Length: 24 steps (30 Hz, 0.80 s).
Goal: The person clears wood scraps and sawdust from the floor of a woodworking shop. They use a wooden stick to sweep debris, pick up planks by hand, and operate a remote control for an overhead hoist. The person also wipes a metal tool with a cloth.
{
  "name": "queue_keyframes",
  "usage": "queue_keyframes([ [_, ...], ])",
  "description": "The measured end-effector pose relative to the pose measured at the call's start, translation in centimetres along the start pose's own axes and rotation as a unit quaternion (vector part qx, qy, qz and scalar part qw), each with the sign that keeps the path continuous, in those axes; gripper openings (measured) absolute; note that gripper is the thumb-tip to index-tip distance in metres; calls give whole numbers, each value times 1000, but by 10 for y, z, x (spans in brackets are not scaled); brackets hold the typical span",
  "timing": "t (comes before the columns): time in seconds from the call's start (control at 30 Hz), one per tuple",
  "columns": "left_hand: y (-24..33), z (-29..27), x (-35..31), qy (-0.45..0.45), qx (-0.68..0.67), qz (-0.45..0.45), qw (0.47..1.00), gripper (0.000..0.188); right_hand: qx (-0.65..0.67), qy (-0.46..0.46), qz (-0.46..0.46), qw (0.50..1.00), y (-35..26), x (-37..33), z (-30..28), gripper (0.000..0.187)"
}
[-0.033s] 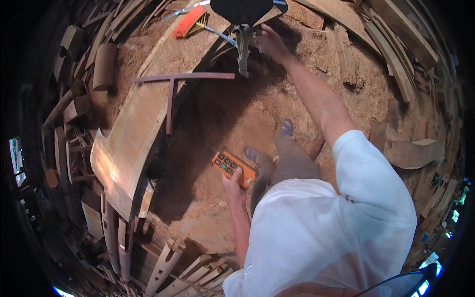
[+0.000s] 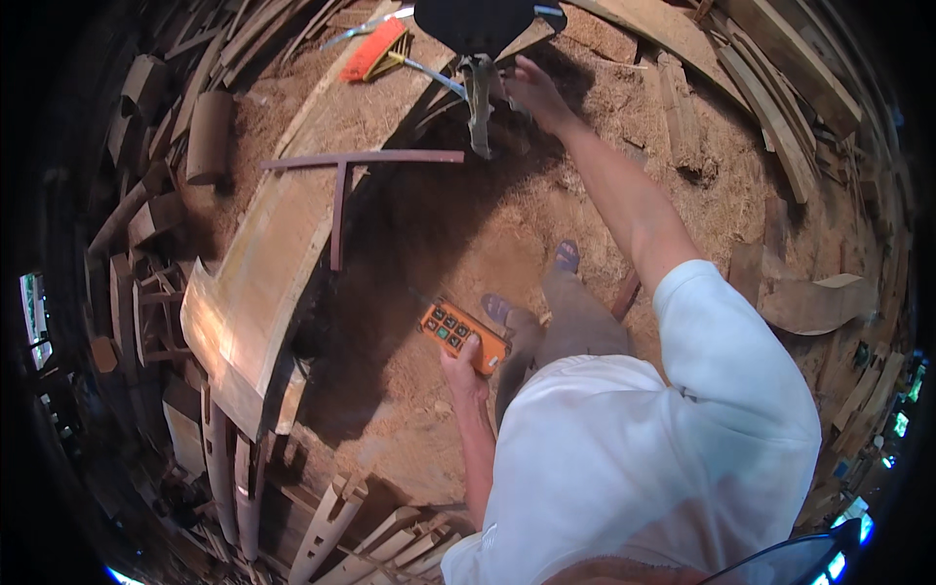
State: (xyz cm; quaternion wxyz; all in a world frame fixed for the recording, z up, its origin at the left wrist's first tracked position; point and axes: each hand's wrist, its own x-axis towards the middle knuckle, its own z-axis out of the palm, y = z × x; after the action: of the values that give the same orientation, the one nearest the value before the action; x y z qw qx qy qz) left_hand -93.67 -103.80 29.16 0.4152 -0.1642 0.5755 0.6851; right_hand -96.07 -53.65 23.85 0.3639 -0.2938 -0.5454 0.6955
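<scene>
My left hand [image 2: 466, 372] is closed round an orange push-button remote control [image 2: 451, 330] with dark buttons and one green one, its thumb on the face. My right arm stretches far forward. At its end my right hand [image 2: 538, 96] is beside a pale, ragged strip [image 2: 479, 107] hanging under a dark rounded thing [image 2: 478, 24]. Its fingertips merge with the shadow there, so touch or grip cannot be made out. To the left runs a long, pale wooden slab [image 2: 263, 263], with a purplish-brown T-shaped bar [image 2: 341, 171] lying across it.
An orange-bristled broom [image 2: 375, 51] rests at the slab's far end. Stacked planks [image 2: 780, 107] line the far right. A short log [image 2: 209, 136] and timber offcuts crowd the left. Slotted wooden pieces [image 2: 327, 526] lie near the lower edge. Sawdust covers the ground round my feet.
</scene>
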Motion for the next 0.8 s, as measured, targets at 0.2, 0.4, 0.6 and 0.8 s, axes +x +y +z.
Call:
queue_keyframes([
  [0.2,-15,-4,18,-17,-19,54,998,45,-91,-19,162,982,21,-68,-34,62],
  [0.4,0,21,30,-70,-11,71,995,43,-314,-47,215,924,73,-217,-115,57],
  [0.6,1,-8,44,-60,37,118,991,48,-386,-140,308,858,96,-339,-150,52],
  [0.8,5,4,50,-166,40,73,983,36,-385,-26,378,841,189,-401,-227,24],
])
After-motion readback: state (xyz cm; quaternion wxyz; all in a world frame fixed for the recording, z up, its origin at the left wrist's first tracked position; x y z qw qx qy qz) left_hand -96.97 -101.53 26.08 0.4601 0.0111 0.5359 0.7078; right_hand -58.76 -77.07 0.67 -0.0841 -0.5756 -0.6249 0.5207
